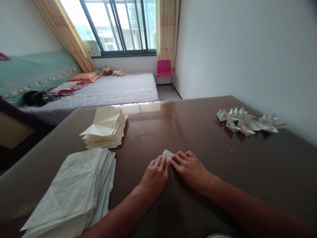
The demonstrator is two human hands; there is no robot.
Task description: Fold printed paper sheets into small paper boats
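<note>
A small folded piece of paper with print or writing on it lies on the brown table, its pointed top facing away from me. My left hand presses its fingers on the left side of the paper. From the other side, my right hand has its fingertips on the right edge, close to the left fingers. Both hands cover the lower part of the paper. The fingers are bent and held together.
A stack of creased sheets lies at the near left, with a stack of cream paper behind it. Folded paper boats cluster at the far right of the table. Beyond stand a bed and a pink chair.
</note>
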